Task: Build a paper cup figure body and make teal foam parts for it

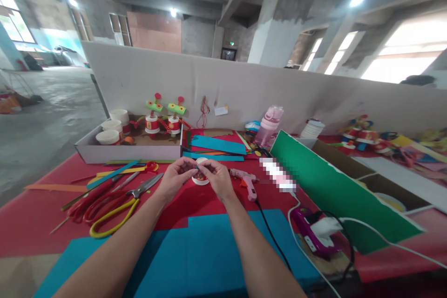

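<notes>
My left hand [178,176] and my right hand [217,179] meet at the middle of the table, fingertips pinched together. Between them is a small bluish piece [197,166], too tiny to make out fully. Just under the fingers is a white and red paper cup [201,180], partly covered by both hands. Right of my right hand lies a pink hot glue gun [247,182], its black cord running toward the front. Left of my left hand, scissors with yellow and red handles [134,195] rest on the red table cover [171,214].
A shallow box [129,153] at the back left holds paper cups and two cup robots [152,123]. Blue paper strips [218,144] lie behind my hands. To the right stand a green-sided box [335,191], a pink bottle [268,123] and a purple power strip [314,235] with trailing cables.
</notes>
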Demonstrator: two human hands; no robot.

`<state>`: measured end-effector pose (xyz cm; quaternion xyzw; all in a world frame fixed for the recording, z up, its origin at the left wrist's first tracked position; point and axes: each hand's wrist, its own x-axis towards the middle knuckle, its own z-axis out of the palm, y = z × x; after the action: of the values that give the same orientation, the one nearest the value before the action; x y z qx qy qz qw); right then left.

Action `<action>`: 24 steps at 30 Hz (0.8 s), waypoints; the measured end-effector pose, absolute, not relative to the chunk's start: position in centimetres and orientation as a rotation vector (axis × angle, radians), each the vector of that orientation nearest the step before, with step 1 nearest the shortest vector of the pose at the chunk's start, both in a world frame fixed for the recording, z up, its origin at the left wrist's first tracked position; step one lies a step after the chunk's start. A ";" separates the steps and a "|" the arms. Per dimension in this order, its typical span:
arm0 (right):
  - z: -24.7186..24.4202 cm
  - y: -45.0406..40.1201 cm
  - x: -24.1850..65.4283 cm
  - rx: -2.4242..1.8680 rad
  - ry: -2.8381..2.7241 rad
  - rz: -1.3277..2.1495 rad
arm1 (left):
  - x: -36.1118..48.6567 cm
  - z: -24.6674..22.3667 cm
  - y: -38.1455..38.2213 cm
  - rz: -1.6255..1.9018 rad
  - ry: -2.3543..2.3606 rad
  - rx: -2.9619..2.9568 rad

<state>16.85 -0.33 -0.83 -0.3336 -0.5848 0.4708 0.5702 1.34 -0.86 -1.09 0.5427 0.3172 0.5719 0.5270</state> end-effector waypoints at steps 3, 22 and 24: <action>-0.9 -0.2 16.6 -0.780 -1.381 1.085 | 1.4 -1.1 -0.8 1.370 0.723 1.211; -2.5 -3.3 31.3 -2.074 -1.672 0.220 | 0.4 -1.6 0.0 1.325 0.689 1.037; -2.8 -2.7 31.0 -2.102 -1.620 0.364 | 0.3 -1.6 0.0 1.331 0.680 0.996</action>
<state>30.96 -2.68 -2.80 -0.7638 -0.5886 0.1323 0.2294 0.28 0.03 -1.59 0.4338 0.2963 0.5796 0.6230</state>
